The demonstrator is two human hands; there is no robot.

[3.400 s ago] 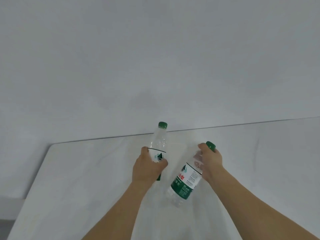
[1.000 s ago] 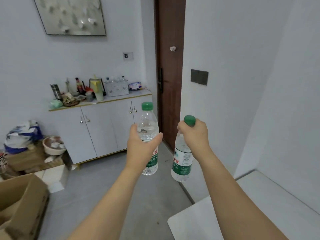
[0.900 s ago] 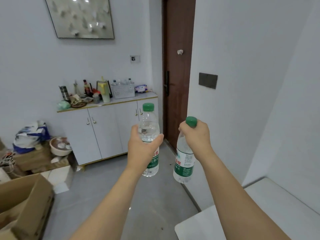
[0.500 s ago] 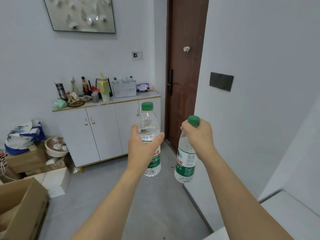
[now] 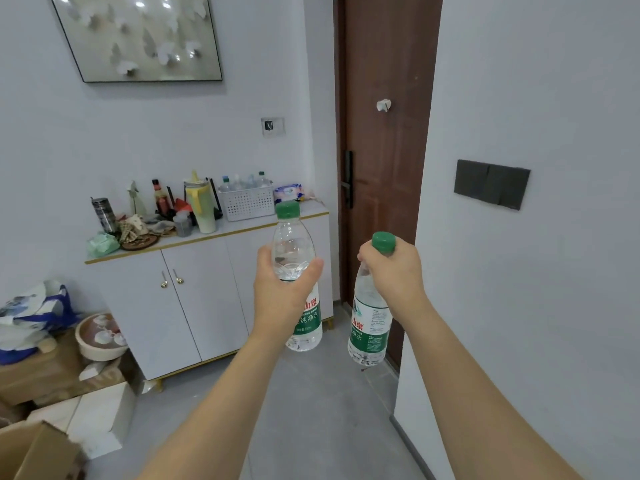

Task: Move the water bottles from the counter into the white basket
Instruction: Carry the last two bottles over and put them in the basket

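1. Both bottles [image 5: 294,258] [image 5: 370,327]: clear, with green caps and green-and-white labels bearing red characters.
2. Basket [image 5: 246,203]: white, dotted with holes.
3. Door [image 5: 388,64]: reddish brown.
4. Cabinet [image 5: 194,299]: white with gold edging.
5. Floor [image 5: 311,410]: grey.

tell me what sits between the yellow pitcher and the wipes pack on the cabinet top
In the head view, the white basket stands between the yellow pitcher and the wipes pack, with several bottles already standing in it.
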